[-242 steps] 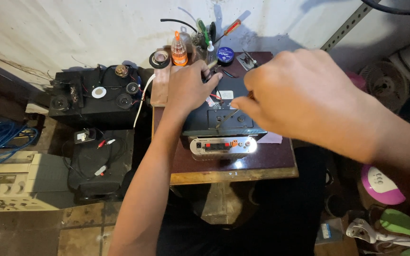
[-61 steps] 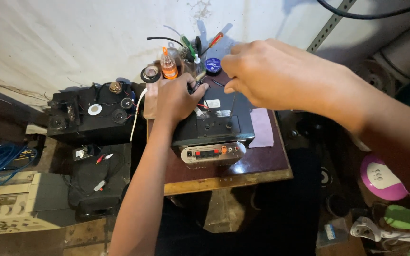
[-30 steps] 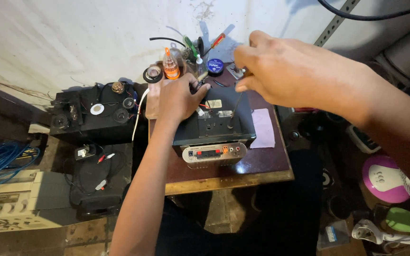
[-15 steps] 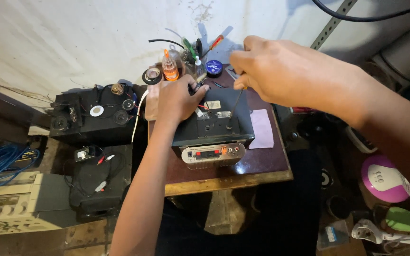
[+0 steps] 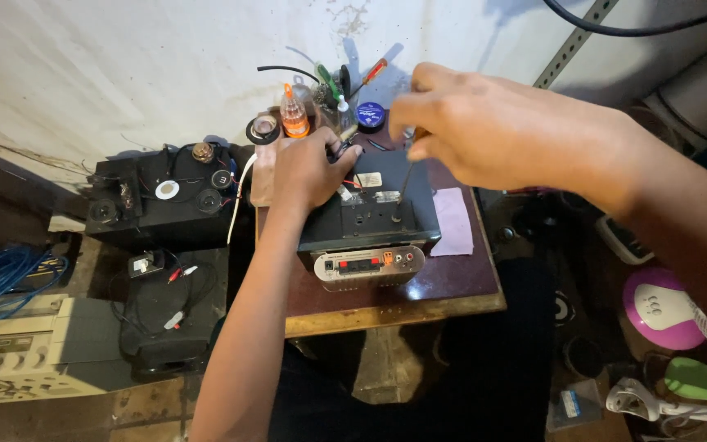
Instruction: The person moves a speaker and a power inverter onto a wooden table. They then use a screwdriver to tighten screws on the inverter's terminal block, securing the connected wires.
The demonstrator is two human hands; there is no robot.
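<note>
— What sits nearest the camera on the small wooden table (image 5: 460, 301)?

— A black amplifier box (image 5: 370, 225) with a silver front panel (image 5: 367, 265), square to the table's front edge, a pink cloth (image 5: 452, 221) just beside it. It looks rigid and fairly heavy; its sheet-metal sides seem the safest place to grip, away from the exposed wiring at the back.

— And the hands?

— The left hand (image 5: 308, 168) rests curled on the box's rear left corner, bracing it. The right hand (image 5: 484, 127) is closed around a thin screwdriver (image 5: 403, 176), its tip standing on the top cover.

— Farther back?

— An orange-capped bottle (image 5: 294, 116), a blue tin (image 5: 370, 114) and spare screwdrivers (image 5: 368, 75) by the wall; a black speaker cabinet (image 5: 165, 200) lies left.
</note>
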